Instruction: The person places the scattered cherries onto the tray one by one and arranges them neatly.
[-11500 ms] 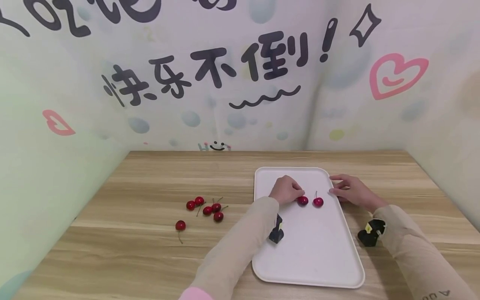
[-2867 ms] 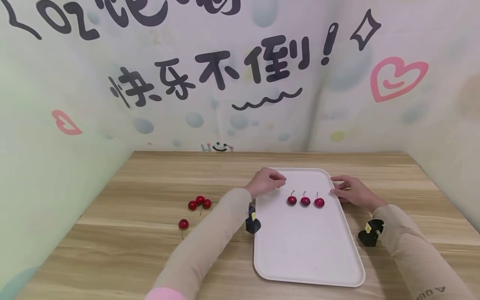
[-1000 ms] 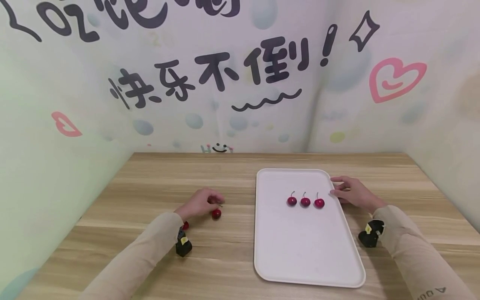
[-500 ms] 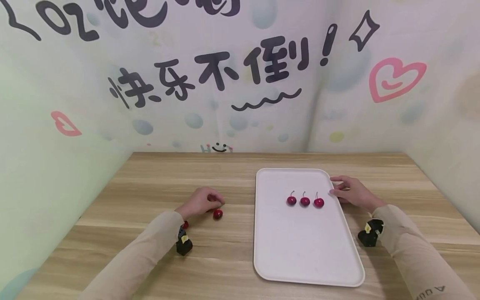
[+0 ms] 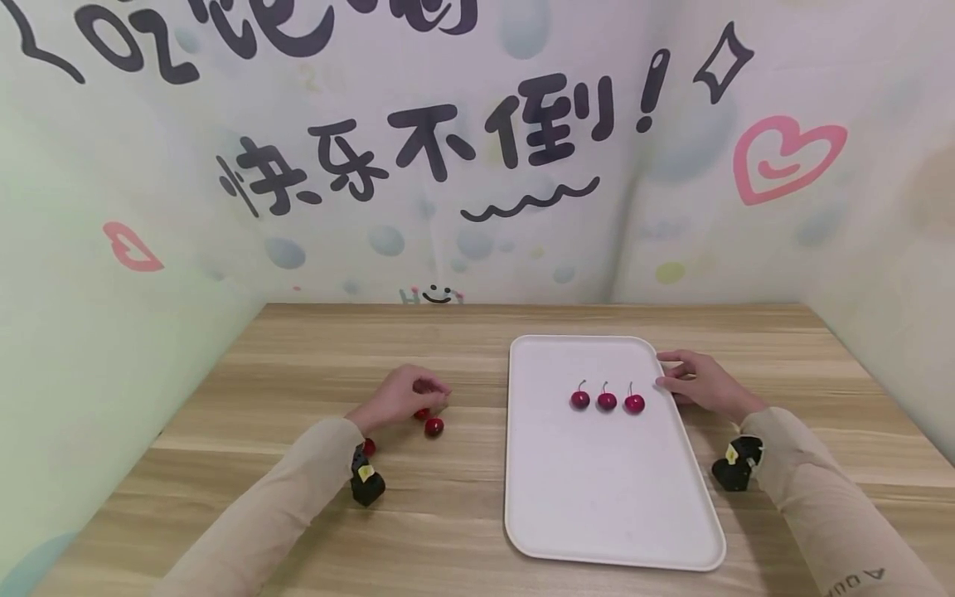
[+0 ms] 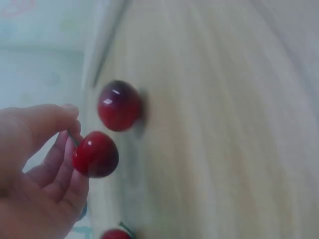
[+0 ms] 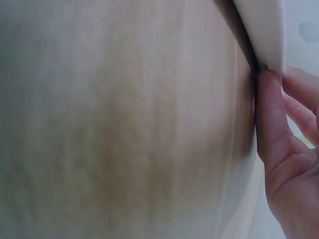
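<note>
Left hand (image 5: 395, 398) pinches the held cherry (image 6: 97, 155) by its stem (image 6: 73, 139); skin glossy red shading to maroon, probably just off the worktop (image 5: 448, 514), blurry there. Just right, a loose cherry (image 5: 434, 427), red and near-black; then three deep-red stemmed cherries (image 5: 607, 401) in a row on a white tray (image 5: 612, 489), right hand (image 5: 705, 384) fingers loosely extended against its right rim.

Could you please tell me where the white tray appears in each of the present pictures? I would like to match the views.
Head: the tray is right of centre, with three cherries on it and the right hand at its right edge.
Left wrist: a blurred pale strip at upper left seems to be its edge.
Right wrist: its edge is at upper right, touching the thumb.
Shared landmark: the table, in all three.
</note>
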The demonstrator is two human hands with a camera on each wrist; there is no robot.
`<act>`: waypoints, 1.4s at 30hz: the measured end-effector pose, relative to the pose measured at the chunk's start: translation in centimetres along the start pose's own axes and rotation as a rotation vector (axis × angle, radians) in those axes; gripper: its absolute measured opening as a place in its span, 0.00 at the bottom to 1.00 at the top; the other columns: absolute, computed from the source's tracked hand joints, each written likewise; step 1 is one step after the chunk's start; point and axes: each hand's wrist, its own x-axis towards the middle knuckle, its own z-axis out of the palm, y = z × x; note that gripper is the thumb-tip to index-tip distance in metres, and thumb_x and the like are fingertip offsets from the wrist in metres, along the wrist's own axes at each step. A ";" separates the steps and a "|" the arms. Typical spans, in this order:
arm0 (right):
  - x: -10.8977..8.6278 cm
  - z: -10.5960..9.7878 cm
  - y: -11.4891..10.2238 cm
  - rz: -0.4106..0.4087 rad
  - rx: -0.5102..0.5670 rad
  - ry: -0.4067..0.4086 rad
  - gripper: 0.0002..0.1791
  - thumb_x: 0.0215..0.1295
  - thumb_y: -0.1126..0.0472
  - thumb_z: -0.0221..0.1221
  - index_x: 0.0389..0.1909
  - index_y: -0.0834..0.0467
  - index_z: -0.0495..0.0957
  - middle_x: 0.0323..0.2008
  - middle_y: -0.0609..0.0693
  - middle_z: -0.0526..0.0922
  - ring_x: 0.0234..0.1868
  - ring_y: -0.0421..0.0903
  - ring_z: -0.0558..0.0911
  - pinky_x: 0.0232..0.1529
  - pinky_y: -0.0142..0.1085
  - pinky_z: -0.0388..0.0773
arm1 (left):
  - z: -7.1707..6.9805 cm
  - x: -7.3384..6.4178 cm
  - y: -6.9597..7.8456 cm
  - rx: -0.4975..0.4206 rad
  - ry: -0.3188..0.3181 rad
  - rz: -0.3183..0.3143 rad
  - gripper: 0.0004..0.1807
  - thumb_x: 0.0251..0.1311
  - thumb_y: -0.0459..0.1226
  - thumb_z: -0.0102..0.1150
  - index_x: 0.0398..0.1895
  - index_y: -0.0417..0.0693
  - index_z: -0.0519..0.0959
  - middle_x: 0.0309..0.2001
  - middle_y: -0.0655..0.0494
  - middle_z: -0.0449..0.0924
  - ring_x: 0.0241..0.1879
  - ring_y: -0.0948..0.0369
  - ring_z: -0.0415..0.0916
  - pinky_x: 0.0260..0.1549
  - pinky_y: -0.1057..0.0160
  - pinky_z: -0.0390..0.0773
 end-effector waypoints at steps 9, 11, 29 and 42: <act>0.1 -0.1 0.3 0.004 -0.008 -0.001 0.33 0.60 0.60 0.56 0.60 0.71 0.54 0.43 0.67 0.71 0.39 0.51 0.78 0.38 0.38 0.76 | 0.0 0.6 1.8 -0.063 0.018 -0.016 0.11 0.56 0.34 0.56 0.41 0.40 0.78 0.39 0.51 0.79 0.38 0.60 0.73 0.40 0.61 0.72; 0.1 -0.1 0.3 0.010 -0.008 0.002 0.33 0.60 0.60 0.56 0.61 0.70 0.55 0.43 0.66 0.71 0.39 0.50 0.78 0.38 0.38 0.76 | 0.3 0.8 2.2 -0.076 0.004 -0.038 0.11 0.56 0.35 0.56 0.42 0.41 0.78 0.39 0.52 0.79 0.37 0.61 0.73 0.39 0.63 0.73; -0.1 -0.2 0.1 -0.005 -0.018 0.003 0.32 0.60 0.60 0.55 0.60 0.70 0.55 0.42 0.66 0.71 0.38 0.51 0.78 0.39 0.39 0.76 | 4.0 2.9 5.7 -0.176 -0.061 0.017 0.12 0.55 0.37 0.57 0.42 0.41 0.79 0.36 0.56 0.79 0.35 0.62 0.74 0.36 0.65 0.75; -0.1 -0.1 -0.2 0.004 -0.002 -0.005 0.31 0.60 0.61 0.55 0.60 0.71 0.55 0.43 0.67 0.71 0.38 0.50 0.78 0.38 0.38 0.76 | 6.2 4.7 8.1 -0.237 -0.032 -0.012 0.10 0.55 0.36 0.57 0.40 0.44 0.79 0.35 0.56 0.78 0.32 0.62 0.74 0.37 0.63 0.75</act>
